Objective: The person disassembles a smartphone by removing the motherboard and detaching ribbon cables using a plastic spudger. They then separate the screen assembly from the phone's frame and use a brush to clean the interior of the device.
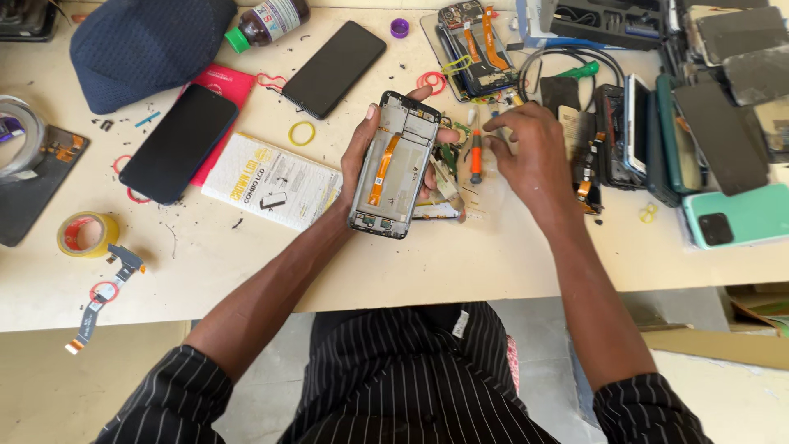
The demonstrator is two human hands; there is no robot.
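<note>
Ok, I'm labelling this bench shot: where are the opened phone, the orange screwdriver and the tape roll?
Opened phone (393,168): head view, orange ribbon cable.
Orange screwdriver (476,156): head view, handle.
Tape roll (85,234): head view, yellow rim.

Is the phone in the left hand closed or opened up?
Opened up. The phone in the left hand has no back cover: its frame and orange flex cable are exposed.

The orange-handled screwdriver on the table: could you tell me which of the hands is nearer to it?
Right. The right hand hovers just beside the orange-handled screwdriver, fingertips close to it. The left hand is farther left, holding the opened phone frame.
</note>
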